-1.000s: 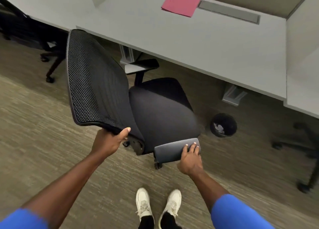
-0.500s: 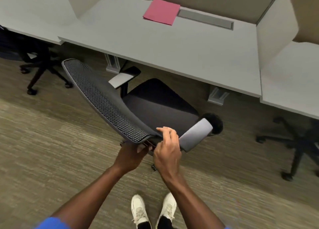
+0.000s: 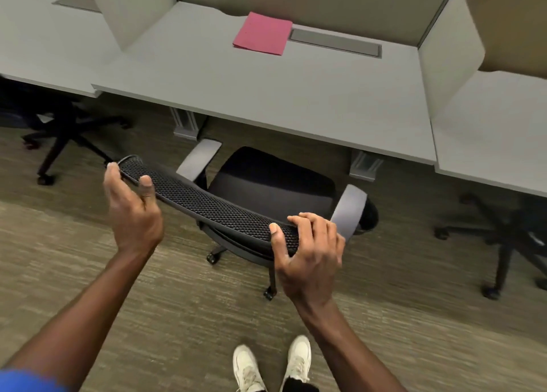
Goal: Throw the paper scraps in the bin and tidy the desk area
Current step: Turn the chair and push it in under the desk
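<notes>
A black office chair (image 3: pixel 266 181) faces the grey desk (image 3: pixel 266 95), its seat front just under the desk edge. The mesh backrest top (image 3: pixel 207 205) runs across in front of me. My left hand (image 3: pixel 133 211) grips the backrest's left end, thumb and fingers wrapped around the rim. My right hand (image 3: pixel 307 249) holds its right end, fingers curled over the top. A pink folder (image 3: pixel 262 33) lies at the back of the desk. The black bin (image 3: pixel 370 214) is mostly hidden behind the chair's right armrest (image 3: pixel 349 208); no scraps are visible.
Grey dividers (image 3: pixel 444 57) stand on both sides of the desk. Other black chairs stand at left (image 3: pixel 59 131) and right (image 3: pixel 509 229) under neighbouring desks. A grey cable tray lid (image 3: pixel 334 42) sits beside the folder. My white shoes (image 3: pixel 272 365) stand on the carpet behind the chair.
The chair has swung round to face the desk and moved toward it. My hands have spread from its lower back and armrest to both ends of the backrest top.
</notes>
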